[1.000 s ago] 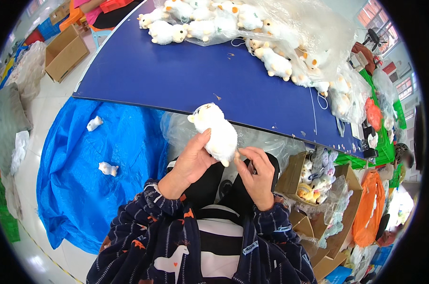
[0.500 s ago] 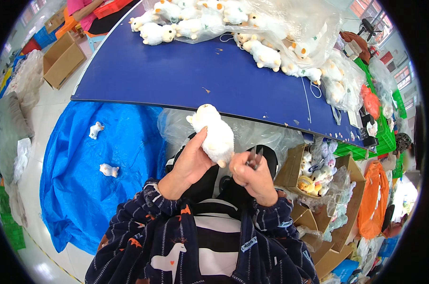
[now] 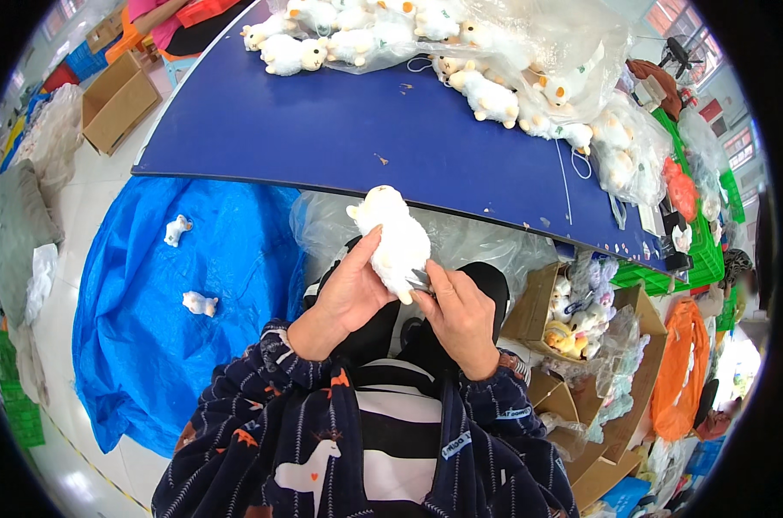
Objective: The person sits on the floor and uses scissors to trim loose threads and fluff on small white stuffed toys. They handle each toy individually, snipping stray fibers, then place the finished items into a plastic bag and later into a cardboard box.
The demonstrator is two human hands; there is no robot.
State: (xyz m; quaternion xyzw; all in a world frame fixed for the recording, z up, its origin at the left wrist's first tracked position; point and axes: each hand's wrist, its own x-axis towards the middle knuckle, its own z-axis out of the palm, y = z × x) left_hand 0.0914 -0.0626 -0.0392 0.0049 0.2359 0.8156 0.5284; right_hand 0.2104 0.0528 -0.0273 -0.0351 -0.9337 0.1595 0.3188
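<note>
Just above the person's lap, near the front edge of a blue tabletop (image 3: 279, 129), the head view shows a sheep-like white plush toy (image 3: 398, 246) held between two bare hands, its head tipped up toward the table. The left hand (image 3: 348, 298) is partly curled, its thumb laid across the toy's body and its fingers mostly hidden behind it, gripping it firmly enough to hold it off the lap. The right hand (image 3: 462, 319) is closed, with thumb and bent fingers pinching a small metal tool (image 3: 419, 278) (perhaps snips, though too little shows to be certain) against the toy's lower end. Across the far side of the tabletop lies a heap of similar white plush toys (image 3: 486, 97), partly under a clear plastic bag (image 3: 577, 52). To the left, two small plush toys (image 3: 200, 303) lie well apart on a crumpled blue sheet (image 3: 184, 380), and an open cardboard box (image 3: 115, 108) stands on the floor beyond. To the right, an open carton (image 3: 530, 315) holds more plush toys, with an orange bag (image 3: 675, 371) beside it.
</note>
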